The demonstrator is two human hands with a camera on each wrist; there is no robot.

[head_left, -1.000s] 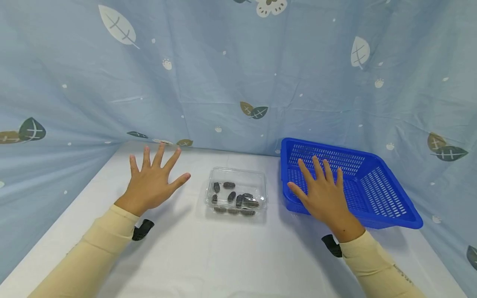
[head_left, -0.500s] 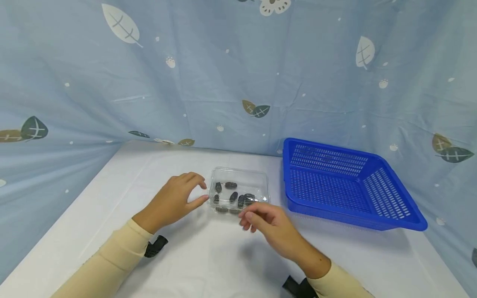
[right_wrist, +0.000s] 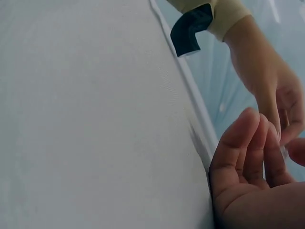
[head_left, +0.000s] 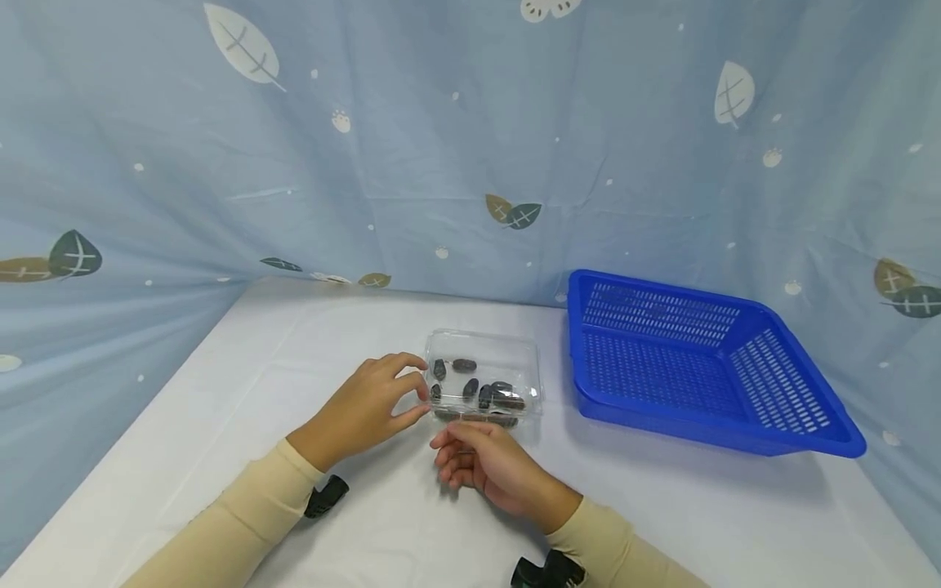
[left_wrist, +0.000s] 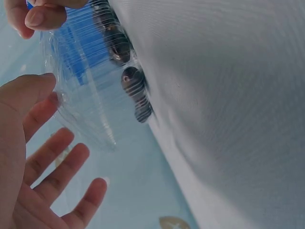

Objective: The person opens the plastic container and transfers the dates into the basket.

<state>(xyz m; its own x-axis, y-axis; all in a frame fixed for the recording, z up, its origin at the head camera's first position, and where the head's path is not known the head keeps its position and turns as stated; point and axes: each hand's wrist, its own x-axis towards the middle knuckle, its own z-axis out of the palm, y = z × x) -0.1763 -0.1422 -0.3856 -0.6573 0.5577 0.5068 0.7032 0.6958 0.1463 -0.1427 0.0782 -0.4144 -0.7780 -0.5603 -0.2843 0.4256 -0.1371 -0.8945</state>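
A clear plastic clamshell box (head_left: 507, 351) lies at the middle of the table, its lid down. Inside are several dark, oval, wrinkled pieces that look like dates (head_left: 464, 366). At the box's front left corner is my left hand (head_left: 360, 408); in the left wrist view its thumb and index finger pinch the lid edge (left_wrist: 56, 95), the other fingers spread. My right hand (head_left: 507, 469) is at the box's front edge, palm turned left, fingers curled, thumb tip right at the rim. I cannot tell whether it grips the rim.
A blue perforated plastic basket (head_left: 662, 425) stands to the right, with nothing in it. White cloth covers the table (head_left: 412, 523). A blue leaf-print curtain (head_left: 412, 163) hangs behind and at both sides. Dark wrist straps (head_left: 327, 496) show under both sleeves.
Both hands, first spread wide above the table, have come inward to the box. My left hand has reached its left corner, my right hand its front edge. The view has shifted slightly.
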